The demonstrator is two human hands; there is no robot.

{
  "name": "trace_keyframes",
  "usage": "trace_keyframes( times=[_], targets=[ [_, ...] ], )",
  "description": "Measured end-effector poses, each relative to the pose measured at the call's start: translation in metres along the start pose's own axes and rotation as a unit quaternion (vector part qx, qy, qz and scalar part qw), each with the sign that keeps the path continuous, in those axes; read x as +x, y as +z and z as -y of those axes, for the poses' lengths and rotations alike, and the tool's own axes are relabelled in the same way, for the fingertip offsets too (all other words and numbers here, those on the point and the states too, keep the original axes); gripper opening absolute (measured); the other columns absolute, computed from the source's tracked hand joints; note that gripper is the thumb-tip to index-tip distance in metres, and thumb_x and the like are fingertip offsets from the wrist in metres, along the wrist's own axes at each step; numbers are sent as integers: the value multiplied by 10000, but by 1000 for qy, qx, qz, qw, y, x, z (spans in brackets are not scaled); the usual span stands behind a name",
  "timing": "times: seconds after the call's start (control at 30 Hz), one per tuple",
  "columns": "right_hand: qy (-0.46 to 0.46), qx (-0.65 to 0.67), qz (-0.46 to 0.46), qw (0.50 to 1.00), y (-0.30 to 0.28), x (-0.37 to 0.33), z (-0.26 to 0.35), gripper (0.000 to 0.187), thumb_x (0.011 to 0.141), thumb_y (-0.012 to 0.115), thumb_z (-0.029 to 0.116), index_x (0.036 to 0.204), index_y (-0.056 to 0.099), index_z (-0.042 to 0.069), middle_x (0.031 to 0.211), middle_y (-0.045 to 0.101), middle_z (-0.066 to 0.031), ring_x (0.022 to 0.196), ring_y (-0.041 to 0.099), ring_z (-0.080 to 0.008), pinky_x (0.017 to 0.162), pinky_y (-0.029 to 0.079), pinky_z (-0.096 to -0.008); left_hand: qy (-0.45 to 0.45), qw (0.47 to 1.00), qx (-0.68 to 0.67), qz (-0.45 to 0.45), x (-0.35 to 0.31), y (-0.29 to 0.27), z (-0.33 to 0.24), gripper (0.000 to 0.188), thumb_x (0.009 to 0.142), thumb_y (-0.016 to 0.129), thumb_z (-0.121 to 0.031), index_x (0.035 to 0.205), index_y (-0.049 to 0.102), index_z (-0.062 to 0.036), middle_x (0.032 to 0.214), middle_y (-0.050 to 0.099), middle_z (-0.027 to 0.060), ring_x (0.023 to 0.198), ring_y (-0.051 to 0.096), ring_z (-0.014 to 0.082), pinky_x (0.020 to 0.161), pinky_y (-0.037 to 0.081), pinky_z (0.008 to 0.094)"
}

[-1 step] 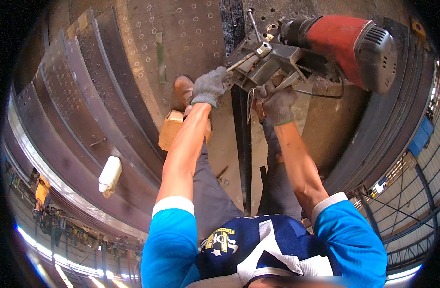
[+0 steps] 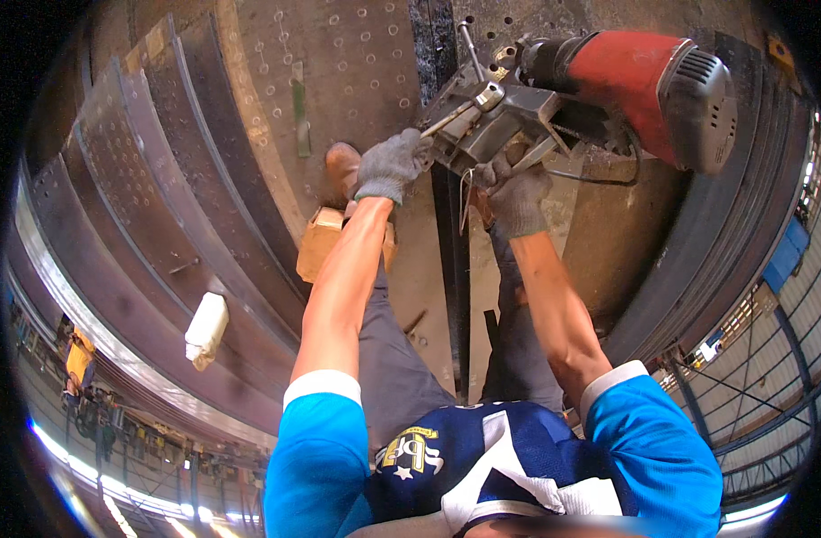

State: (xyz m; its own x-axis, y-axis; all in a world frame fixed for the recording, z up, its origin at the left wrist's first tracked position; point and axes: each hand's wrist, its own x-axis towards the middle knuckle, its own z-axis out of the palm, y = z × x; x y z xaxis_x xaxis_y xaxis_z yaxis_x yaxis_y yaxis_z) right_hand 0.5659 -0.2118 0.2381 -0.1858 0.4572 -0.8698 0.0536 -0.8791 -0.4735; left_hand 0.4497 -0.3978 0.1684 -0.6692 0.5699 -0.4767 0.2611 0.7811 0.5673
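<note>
A magnetic-base drill (image 2: pixel 621 81) with a red motor and dark grey end cap lies on its side at the upper right. Its dark steel frame (image 2: pixel 531 106) reaches left over a narrow black beam. From a round hub (image 2: pixel 489 95) stick out metal feed-lever spokes, one pointing up and away. My left hand (image 2: pixel 393 166), in a grey knit glove, is closed round the end of the spoke (image 2: pixel 448 119) that points toward me. Gloved alike, my right hand (image 2: pixel 516 193) is closed on the near side of the frame; its fingertips are partly hidden. A thin cord loop hangs between the hands.
Long steel beams (image 2: pixel 151 170) fill the left side, with a white block (image 2: pixel 206 330) on one. A wooden block (image 2: pixel 321 244) lies by my brown shoe (image 2: pixel 342 166). Drilled plate (image 2: pixel 339 63) stretches ahead. More dark beams (image 2: pixel 733 215) run along the right. A person in yellow (image 2: pixel 79 359) stands far left.
The drill has shifted very slightly left and toward me, and both hands have moved a little with it. Both grips are the same.
</note>
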Motion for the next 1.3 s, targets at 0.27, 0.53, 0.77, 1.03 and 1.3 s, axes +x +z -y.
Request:
trace_keyframes(
  times=[0.27,0.53,0.77,1.03,1.3],
  targets=[
    [35,60,-26,997,16,-17,-8,305,1040,325,416,1076,570,238,1002,604,11,758,557,-218,553,426,-419,-12,1000,21,14,-5,-7,9,238,996,577,-399,983,595,-162,908,722,156,872,686,404,694,515,511],
    [7,-10,-38,999,33,-29,-7,268,1019,382,430,879,516,245,755,466,11,615,433,-205,522,384,-374,13,1000,2,9,-4,-14,13,322,1005,543,-474,991,586,-155,870,707,155,851,681,402,697,518,517],
    [-12,32,68,997,7,-16,-11,329,1062,357,353,1275,534,175,1228,628,-54,989,668,-300,676,564,-444,12,999,-10,34,-4,-19,12,327,999,545,-473,996,596,-150,877,718,174,853,696,411,706,534,531],
    [-42,-34,19,998,10,-25,-11,363,1038,363,341,1316,504,156,1182,600,-79,952,645,-302,678,526,-482,53,999,-12,-1,-1,-17,16,328,990,556,-479,973,618,-157,818,720,178,771,712,415,660,555,543],
    [-38,72,236,968,-4,-5,-18,290,1051,326,369,1167,524,192,924,575,-81,712,532,-263,613,452,-423,57,998,19,14,6,-19,18,333,978,578,-483,1000,623,-154,821,720,180,772,714,413,654,553,539]
  ],
)
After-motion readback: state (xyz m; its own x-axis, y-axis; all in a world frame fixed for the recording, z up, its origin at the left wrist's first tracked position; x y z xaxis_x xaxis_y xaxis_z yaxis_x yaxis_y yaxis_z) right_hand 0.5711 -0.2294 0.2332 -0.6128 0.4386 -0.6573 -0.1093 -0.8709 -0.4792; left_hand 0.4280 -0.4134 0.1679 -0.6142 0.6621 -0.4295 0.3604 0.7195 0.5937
